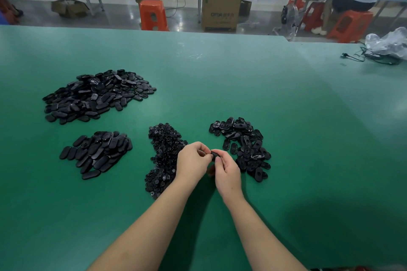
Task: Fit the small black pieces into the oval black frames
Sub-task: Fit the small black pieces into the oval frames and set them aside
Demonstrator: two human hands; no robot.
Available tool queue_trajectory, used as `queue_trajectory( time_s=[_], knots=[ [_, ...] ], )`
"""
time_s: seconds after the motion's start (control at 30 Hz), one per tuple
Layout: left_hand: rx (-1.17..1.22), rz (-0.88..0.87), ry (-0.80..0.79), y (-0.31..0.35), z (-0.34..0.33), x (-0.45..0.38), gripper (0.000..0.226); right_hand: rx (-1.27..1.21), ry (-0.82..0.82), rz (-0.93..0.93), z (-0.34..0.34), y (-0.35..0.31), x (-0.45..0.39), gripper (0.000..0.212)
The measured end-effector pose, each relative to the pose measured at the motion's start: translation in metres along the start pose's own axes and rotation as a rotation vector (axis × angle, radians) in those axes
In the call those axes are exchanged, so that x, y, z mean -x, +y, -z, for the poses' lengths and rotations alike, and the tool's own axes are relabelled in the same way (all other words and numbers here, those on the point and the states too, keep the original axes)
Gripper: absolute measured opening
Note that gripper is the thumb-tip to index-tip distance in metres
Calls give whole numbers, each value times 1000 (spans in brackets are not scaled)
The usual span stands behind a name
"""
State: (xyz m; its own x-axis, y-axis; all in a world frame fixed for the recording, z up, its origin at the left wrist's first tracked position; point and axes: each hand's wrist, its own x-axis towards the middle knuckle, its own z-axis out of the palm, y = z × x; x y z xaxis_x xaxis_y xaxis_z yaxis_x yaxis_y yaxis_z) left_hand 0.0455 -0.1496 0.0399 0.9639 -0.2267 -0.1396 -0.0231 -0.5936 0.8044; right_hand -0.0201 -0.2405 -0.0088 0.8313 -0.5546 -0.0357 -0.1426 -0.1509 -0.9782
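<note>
both hands meet near the middle of the green table (220, 77), just above it. the left hand (193, 160) has its fingers curled in, pinching at something small between the fingertips; the right hand (228, 174) is curled round one oval black frame (214, 154), gripping it at its near end. whether a small black piece is already seated in that frame cannot be told, since the fingers cover the joint.

to do this step well, i judge the frame should be held steady by its edges so the opening stays clear, the small piece turned until its shape lines up with the opening, then pressed in squarely with a thumb, not at a slant, so it seats evenly all round.

counting: one frame is in hand. there are four heaps on the table, each too dense to count piece by piece. the heap of small black pieces (164, 156) lies just left of the hands, partly under the left wrist. a heap of open oval frames (242, 145) lies just right of the hands. a smaller heap of oval parts (97, 153) sits near left, and the largest heap (97, 94) lies farther left. these two may be finished work, though that is a guess.
</note>
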Motion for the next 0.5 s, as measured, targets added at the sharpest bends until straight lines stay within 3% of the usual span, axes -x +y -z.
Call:
queue_trajectory(
  time_s=[0.13, 0.5],
  knots=[
    [35, 18, -11, -1, 0, -3, 18, -33, 13, -24, 2, 0, -2, 28],
    [220, 32, -117, -11, 5, -4, 8, 13, 2, 21, -2, 6, -3, 22]
  ],
)
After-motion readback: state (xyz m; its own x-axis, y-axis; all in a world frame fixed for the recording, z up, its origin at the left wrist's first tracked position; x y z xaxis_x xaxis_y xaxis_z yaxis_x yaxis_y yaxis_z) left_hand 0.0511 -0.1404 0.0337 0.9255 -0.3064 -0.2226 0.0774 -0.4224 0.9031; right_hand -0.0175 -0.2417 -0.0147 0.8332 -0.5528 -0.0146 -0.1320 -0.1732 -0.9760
